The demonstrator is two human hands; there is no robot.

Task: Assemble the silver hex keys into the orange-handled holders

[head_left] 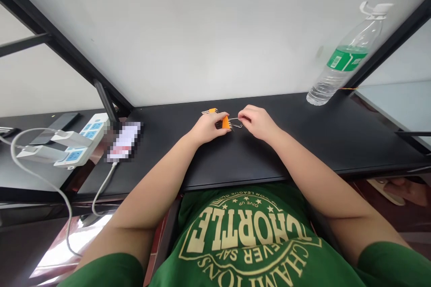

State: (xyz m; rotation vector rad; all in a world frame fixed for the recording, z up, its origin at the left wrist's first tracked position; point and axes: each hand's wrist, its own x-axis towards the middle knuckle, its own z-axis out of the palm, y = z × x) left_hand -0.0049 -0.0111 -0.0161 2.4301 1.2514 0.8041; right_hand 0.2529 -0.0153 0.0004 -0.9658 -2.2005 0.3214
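Note:
My left hand is closed around an orange hex key holder above the black desk. Several metal keys poke out of the holder's right side, and one bent hex key shows its L-shaped end. With thumb and fingertips, my right hand pinches the end of a thin hex key that reaches to the holder. Behind my left hand another orange piece with metal rods shows; whether it joins the held one is hidden.
On the black desk, a large water bottle stands at the back right. A phone on a charging cable lies to the left, beside a white power strip with plugged-in chargers. A wall rises behind the desk.

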